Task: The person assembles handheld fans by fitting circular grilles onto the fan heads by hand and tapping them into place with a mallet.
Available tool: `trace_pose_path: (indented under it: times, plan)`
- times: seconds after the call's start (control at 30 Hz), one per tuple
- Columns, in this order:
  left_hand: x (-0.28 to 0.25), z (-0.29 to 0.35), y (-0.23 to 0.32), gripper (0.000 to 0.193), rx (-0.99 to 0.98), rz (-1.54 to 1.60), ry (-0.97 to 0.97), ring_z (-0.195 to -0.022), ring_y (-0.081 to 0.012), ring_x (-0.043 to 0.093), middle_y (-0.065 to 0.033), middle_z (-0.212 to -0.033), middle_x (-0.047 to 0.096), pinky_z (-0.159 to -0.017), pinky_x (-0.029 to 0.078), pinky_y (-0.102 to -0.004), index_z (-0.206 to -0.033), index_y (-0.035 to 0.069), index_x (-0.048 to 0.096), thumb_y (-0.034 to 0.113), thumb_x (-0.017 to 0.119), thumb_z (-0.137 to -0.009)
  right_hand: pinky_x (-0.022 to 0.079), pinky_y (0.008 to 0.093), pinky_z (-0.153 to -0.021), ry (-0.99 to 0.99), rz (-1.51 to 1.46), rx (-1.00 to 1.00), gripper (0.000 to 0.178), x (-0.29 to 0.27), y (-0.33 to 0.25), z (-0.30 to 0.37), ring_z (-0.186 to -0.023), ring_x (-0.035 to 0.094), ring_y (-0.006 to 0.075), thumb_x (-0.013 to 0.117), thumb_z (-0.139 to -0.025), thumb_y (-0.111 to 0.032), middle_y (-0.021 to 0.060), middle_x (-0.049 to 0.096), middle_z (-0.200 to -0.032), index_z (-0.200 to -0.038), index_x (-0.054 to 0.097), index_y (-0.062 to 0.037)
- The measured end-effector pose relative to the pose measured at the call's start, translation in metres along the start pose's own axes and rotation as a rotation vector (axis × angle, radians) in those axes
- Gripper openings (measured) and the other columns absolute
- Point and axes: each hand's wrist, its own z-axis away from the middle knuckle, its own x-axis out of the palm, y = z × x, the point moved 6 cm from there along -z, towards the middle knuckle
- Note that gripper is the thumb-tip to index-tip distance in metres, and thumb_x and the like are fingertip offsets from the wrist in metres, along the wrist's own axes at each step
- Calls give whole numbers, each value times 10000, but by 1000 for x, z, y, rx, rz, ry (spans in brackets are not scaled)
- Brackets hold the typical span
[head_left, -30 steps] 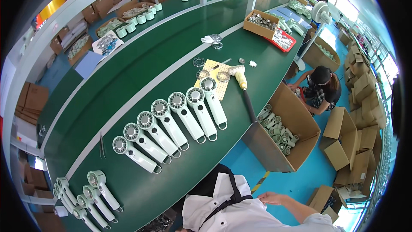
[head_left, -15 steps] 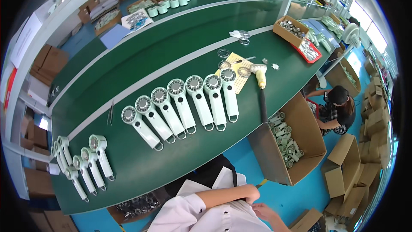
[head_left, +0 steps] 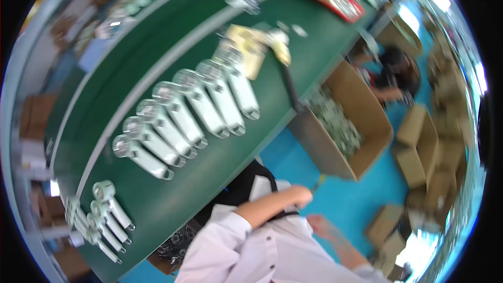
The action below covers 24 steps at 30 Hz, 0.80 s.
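Observation:
My left hand is in front of my white shirt, its fingers curled in and hidden from view. Just below and to the right, my right hand hovers by the shirt's side, its fingers smeared by motion. What either hand might hold does not show. Ahead, on the green table, lies a slanted row of several pale green handheld fans with round grilles and loops at the handle ends. A smaller group of handheld fans lies at the table's near left.
A cardboard box of pale green parts stands against the table's right edge. Above it, a yellow-and-white tool with a dark shaft lies beside a yellow sheet. A red tray sits farther back. Another person is beyond the box.
The whole view has swung and blurred, with the table shifting left and up. Both hands appear higher in the picture and slightly farther apart. The fans keep their layout.

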Motion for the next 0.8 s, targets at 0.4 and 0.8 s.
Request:
trace_pose_path:
  times: [0.4,0.8]
  plan:
    - [-47,45,4,228,-10,170,-164,-810,-328,704,-190,-906,738,-725,541,-437,-898,14,763,215,714,-801,443,228,-667,104,-48,-134,158,37,-44,29,-831,581,53,641,-928,-113,-27,649,-941,-1082,663,-84]
    - [-26,26,20,361,33,-16,-390,-815,-343,715,-221,-926,732,-671,557,-457,-972,-48,745,227,753,-740,522,346,-900,-111,484,-250,526,40,-58,13,-972,620,183,704,-809,-100,53,616,-1100,-1313,557,-70]
